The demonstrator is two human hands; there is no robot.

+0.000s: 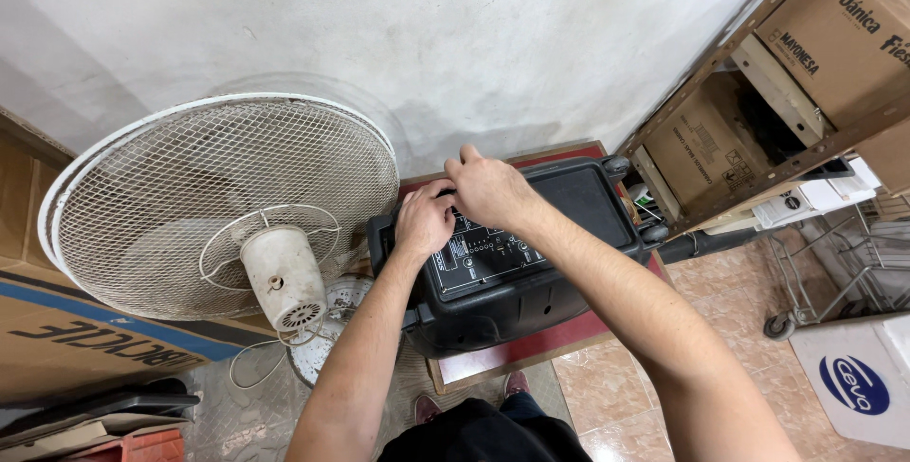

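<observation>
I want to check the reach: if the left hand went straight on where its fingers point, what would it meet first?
Probably the far top edge of the black speaker, then the white wall behind it; the left hand already rests on the control panel. Depth is unclear.

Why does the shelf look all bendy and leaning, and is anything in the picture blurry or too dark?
In the head view, the wide lens bends the edges, so the metal shelf leans and the wall curves; the light is even and soft, with a faint shadow behind the fan; the left hand, right hand and black speaker are sharp, with no strong glare.
</observation>
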